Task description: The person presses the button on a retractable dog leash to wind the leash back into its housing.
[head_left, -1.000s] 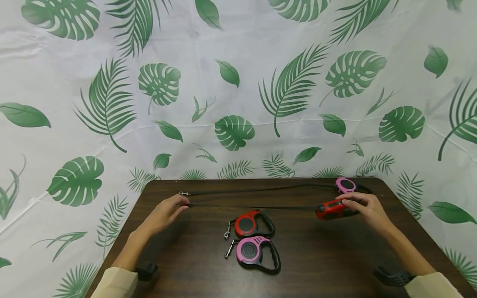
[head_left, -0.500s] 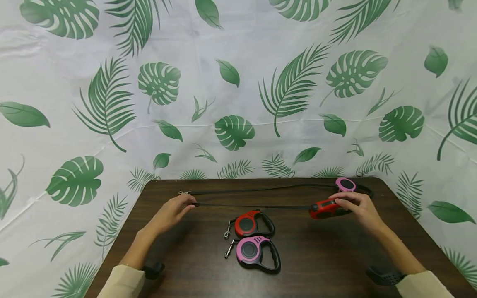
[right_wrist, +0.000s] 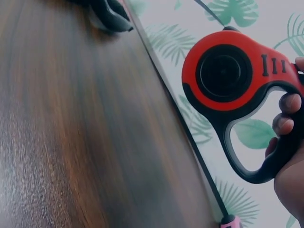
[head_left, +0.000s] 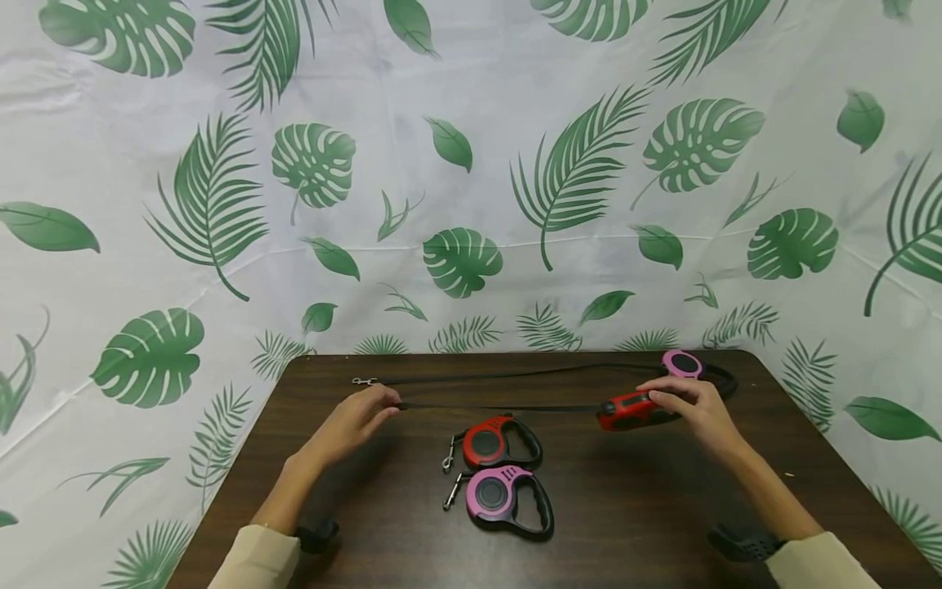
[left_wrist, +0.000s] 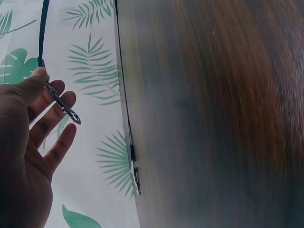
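Four retractable leashes in sight, one of them in the hands. Held red leash [head_left: 625,411]: over the right half of the dark wooden table [head_left: 603,507], right hand [head_left: 699,409] on it, fingers curled round the black handle [right_wrist: 289,146]. Its black strap [head_left: 508,407] runs nearly straight across to the left hand [head_left: 361,419], where thumb and forefinger pinch the end by the metal clip [left_wrist: 61,100]; remaining fingers spread apart, clip pointing past them. Far pink leash [head_left: 682,364] lies at the back right, just behind the right hand, which covers part of it; its strap [head_left: 508,375] is drawn out along the rear edge to a clip [head_left: 364,381] just beyond the left hand. Between the forearms, on the near side of the held strap: resting red leash [head_left: 486,442], and close below it near pink leash [head_left: 491,493], both with clips leftward and handle loops rightward. Whether those two touch cannot be told. Black bands [head_left: 318,537] at both wrists, pale sleeves [head_left: 253,558]. Behind, white leaf-print sheet [head_left: 486,196] meeting the table's back edge.
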Demonstrator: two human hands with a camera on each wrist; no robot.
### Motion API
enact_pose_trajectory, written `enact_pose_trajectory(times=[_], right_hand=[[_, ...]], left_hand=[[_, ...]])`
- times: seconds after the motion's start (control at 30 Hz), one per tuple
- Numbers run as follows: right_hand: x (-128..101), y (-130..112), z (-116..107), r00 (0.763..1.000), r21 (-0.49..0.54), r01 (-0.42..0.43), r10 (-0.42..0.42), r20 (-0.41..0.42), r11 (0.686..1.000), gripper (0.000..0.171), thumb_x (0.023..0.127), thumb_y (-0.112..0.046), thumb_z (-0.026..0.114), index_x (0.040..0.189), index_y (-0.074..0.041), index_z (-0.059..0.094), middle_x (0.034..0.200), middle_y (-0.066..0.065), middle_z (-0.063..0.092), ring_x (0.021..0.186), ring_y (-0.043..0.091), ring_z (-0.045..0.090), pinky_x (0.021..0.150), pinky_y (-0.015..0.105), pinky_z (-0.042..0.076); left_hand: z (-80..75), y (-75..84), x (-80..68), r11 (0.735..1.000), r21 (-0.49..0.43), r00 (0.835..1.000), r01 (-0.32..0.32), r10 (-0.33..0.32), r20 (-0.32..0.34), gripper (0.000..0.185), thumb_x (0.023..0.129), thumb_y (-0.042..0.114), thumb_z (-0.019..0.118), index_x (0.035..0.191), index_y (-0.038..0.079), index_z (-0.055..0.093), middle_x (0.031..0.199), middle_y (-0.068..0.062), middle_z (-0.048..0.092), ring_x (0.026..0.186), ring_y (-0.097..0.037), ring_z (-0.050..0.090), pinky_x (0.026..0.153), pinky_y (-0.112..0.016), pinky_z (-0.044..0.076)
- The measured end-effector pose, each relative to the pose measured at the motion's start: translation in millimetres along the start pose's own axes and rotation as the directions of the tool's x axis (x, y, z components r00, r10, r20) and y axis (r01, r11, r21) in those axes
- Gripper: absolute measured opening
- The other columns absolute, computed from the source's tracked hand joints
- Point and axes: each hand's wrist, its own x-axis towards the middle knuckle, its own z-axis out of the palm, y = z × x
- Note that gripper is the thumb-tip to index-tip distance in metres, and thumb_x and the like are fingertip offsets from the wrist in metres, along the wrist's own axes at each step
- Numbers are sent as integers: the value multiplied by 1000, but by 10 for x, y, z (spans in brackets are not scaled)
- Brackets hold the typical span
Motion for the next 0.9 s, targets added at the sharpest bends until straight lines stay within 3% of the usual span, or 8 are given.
enact_pose_trajectory(times=[0.63,0.9], right_hand=[[84,-38,243,1000,27,-25,24,19,999,20,105,-8,62,116,-3,78,112,-14,76,97,13,62,77,29,52],[130,-80,356,999,84,14,-16,29,996,20,106,-7,61,116,1,77,112,-9,78,96,14,63,75,29,54]], left_hand=[[148,137,120,999,-23,998,47,-46,39,15,96,1,76,109,5,69,100,-3,73,91,-16,69,79,-39,59],[220,217,190,996,-72,996,60,-55,68,15,96,2,75,109,5,68,101,-2,73,92,-16,69,80,-39,59]])
